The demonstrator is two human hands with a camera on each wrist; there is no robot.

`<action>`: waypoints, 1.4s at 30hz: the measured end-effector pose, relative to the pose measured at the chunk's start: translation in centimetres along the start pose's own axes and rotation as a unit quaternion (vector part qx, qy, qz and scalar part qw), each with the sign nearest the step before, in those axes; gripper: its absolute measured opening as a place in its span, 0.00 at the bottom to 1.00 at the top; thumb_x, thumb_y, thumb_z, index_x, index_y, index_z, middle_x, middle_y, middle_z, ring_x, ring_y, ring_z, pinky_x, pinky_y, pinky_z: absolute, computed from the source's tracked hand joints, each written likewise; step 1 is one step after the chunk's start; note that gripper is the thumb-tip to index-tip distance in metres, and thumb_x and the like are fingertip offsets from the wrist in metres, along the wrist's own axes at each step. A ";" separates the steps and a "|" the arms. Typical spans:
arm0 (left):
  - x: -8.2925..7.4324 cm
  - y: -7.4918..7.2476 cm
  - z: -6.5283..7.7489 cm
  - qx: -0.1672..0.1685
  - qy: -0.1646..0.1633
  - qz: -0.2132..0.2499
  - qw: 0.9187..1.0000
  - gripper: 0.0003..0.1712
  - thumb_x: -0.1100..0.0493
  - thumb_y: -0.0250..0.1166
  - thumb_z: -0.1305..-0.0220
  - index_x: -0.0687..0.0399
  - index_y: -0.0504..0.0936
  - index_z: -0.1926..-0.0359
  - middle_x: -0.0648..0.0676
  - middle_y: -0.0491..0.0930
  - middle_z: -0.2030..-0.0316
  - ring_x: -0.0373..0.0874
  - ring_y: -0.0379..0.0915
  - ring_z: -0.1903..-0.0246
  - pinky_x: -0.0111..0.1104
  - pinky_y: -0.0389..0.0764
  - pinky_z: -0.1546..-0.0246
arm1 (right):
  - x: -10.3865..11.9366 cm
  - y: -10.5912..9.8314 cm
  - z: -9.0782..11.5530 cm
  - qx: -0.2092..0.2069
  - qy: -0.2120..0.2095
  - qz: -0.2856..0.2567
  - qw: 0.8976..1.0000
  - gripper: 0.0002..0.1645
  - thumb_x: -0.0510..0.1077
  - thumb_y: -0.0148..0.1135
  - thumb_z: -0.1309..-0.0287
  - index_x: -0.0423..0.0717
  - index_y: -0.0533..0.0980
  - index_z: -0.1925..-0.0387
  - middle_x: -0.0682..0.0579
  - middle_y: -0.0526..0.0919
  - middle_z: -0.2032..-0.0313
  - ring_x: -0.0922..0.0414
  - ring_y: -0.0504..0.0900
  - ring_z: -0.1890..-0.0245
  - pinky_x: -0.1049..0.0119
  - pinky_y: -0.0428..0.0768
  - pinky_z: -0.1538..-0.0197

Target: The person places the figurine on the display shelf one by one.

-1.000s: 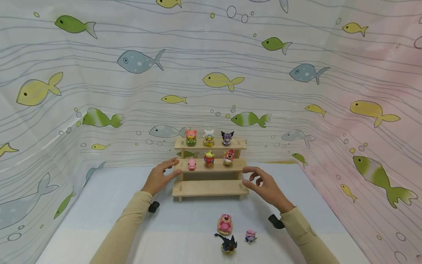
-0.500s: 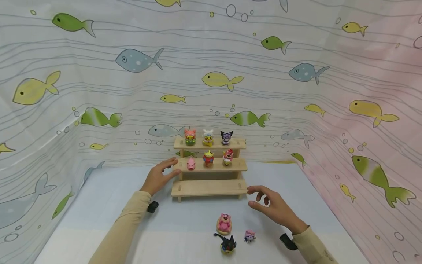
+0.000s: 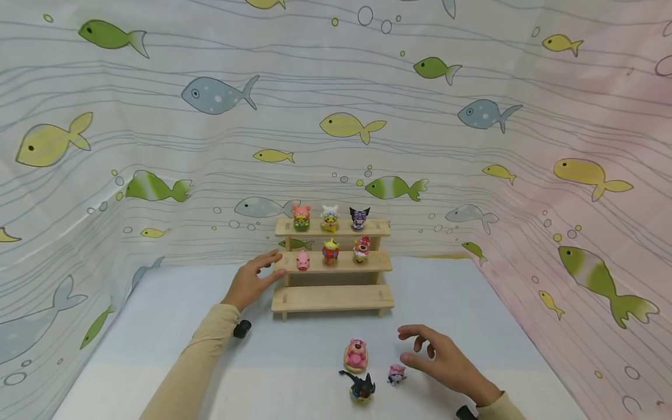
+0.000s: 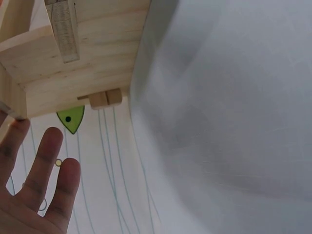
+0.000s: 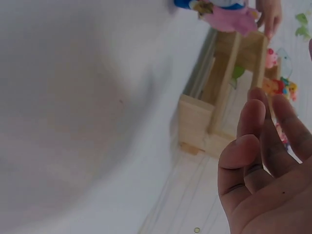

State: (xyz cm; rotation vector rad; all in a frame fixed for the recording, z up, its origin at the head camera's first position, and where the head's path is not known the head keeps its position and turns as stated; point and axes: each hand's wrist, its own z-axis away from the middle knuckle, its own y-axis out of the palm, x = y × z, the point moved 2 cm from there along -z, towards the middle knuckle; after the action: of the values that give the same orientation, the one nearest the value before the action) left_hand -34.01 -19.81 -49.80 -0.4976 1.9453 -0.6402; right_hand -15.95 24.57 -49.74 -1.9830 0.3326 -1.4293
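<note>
My left hand (image 3: 253,281) holds the left end of the middle board of a three-tier wooden display shelf (image 3: 333,298), thumb at its front edge and index finger farther back. In the left wrist view the other fingers (image 4: 46,153) are extended beside the wood (image 4: 97,53). Over the table, my right hand (image 3: 443,359) is held with loosely bent fingers and nothing between them. Its thumb is just right of a small pink-and-purple figurine (image 3: 396,374). A pink bear figurine (image 3: 356,354) and a black-winged figurine (image 3: 361,388) stand to the left of that one.
The top tier bears three figurines, among them a black-eared purple one (image 3: 359,219). On the middle tier are a pink pig (image 3: 303,261), a green-headed figurine (image 3: 330,252) and a red-hatted bear (image 3: 361,249). A fish-print curtain (image 3: 336,87) surrounds the white table (image 3: 273,373).
My right hand has left the shelf's right end and come down toward the front, beside the small pink-and-purple figurine. My left hand has stayed at the shelf.
</note>
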 end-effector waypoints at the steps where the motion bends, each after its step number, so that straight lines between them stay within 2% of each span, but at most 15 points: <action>1: 0.0 0.0 0.0 -0.001 0.001 0.001 1.000 0.37 0.35 0.69 0.37 0.44 0.78 0.32 0.47 0.70 0.30 0.52 0.66 0.31 0.53 0.76 0.41 | -0.1 0.2 0.1 0.003 0.005 -0.001 1.000 0.26 0.50 0.71 0.37 0.59 0.75 0.38 0.53 0.83 0.47 0.58 0.77 0.61 0.65 0.74 0.66; 8: -0.1 -0.1 0.0 -0.007 0.009 0.001 1.000 0.36 0.38 0.69 0.37 0.47 0.77 0.32 0.49 0.70 0.29 0.54 0.67 0.32 0.55 0.76 0.42 | -1.0 1.2 0.5 0.030 0.015 0.008 0.999 0.31 0.56 0.72 0.39 0.52 0.76 0.38 0.54 0.84 0.47 0.55 0.78 0.61 0.66 0.74 0.67; 13: -0.1 0.0 0.0 -0.002 -0.001 0.002 1.000 0.37 0.36 0.69 0.37 0.45 0.77 0.32 0.47 0.70 0.29 0.53 0.66 0.31 0.54 0.76 0.41 | -1.5 1.9 0.7 0.051 0.010 0.012 0.999 0.32 0.58 0.73 0.41 0.53 0.77 0.38 0.57 0.84 0.46 0.57 0.78 0.62 0.68 0.75 0.67; 29: 0.4 0.2 -0.2 -0.001 -0.001 0.005 1.000 0.36 0.35 0.68 0.37 0.43 0.78 0.32 0.46 0.70 0.30 0.51 0.66 0.31 0.53 0.76 0.41 | -2.1 2.6 1.0 0.076 0.017 0.000 0.997 0.22 0.56 0.73 0.41 0.56 0.82 0.47 0.64 0.84 0.54 0.59 0.80 0.65 0.68 0.76 0.67; 36: 0.4 0.2 -0.3 0.000 0.001 0.006 1.000 0.36 0.35 0.68 0.37 0.44 0.78 0.32 0.46 0.70 0.30 0.52 0.66 0.31 0.53 0.76 0.41 | -2.1 2.8 0.8 0.076 0.011 -0.018 0.997 0.19 0.55 0.73 0.41 0.58 0.82 0.50 0.63 0.85 0.56 0.59 0.80 0.66 0.65 0.76 0.68; 42: 0.4 0.1 -0.2 -0.002 -0.001 0.004 1.000 0.36 0.35 0.69 0.38 0.44 0.78 0.33 0.46 0.70 0.30 0.51 0.66 0.31 0.53 0.76 0.41 | -2.0 2.7 0.7 0.080 0.014 -0.008 0.997 0.18 0.56 0.73 0.40 0.57 0.83 0.51 0.64 0.85 0.58 0.63 0.79 0.67 0.66 0.76 0.68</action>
State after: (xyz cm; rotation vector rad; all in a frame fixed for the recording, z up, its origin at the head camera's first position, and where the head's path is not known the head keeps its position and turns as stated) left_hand -34.41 -19.90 -50.06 -0.4915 1.9459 -0.6306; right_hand -15.59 23.93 -53.13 -1.8421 0.2090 -1.4487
